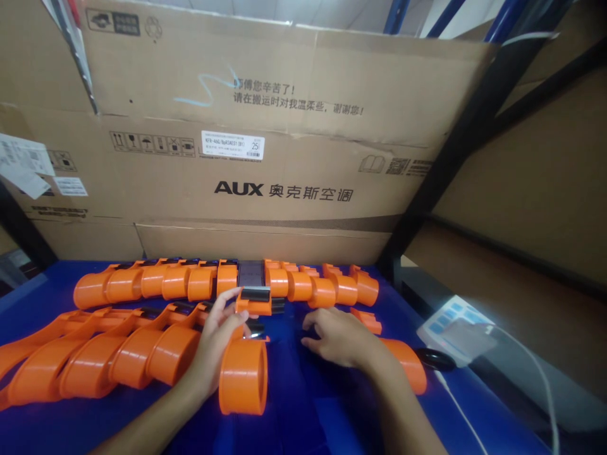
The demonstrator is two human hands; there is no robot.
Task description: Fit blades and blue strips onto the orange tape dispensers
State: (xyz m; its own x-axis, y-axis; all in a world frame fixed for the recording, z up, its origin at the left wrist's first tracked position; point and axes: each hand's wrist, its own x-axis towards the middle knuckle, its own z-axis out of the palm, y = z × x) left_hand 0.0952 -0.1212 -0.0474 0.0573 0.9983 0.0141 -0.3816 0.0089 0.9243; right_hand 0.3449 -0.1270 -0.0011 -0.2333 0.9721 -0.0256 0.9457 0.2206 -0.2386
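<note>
My left hand (220, 335) has its fingers wrapped round an orange tape dispenser (243, 377) near the middle of the blue surface. The dispenser's round part hangs toward me, and its upper end with a black roller (256, 294) lies between my thumb and fingers. To the right, my right hand (329, 335) hovers over the blue surface with bent fingers, thumb and forefinger apart and nothing visible between them. Another orange dispenser (410, 365) lies beside my right forearm, partly hidden by it.
Rows of orange dispensers (175, 354) stand at the left, with more (300, 286) along the back. Large cardboard (284, 208) rises behind the blue surface (294, 411). A white device (455, 328) with a cable and a black oval object (435, 359) are at the right.
</note>
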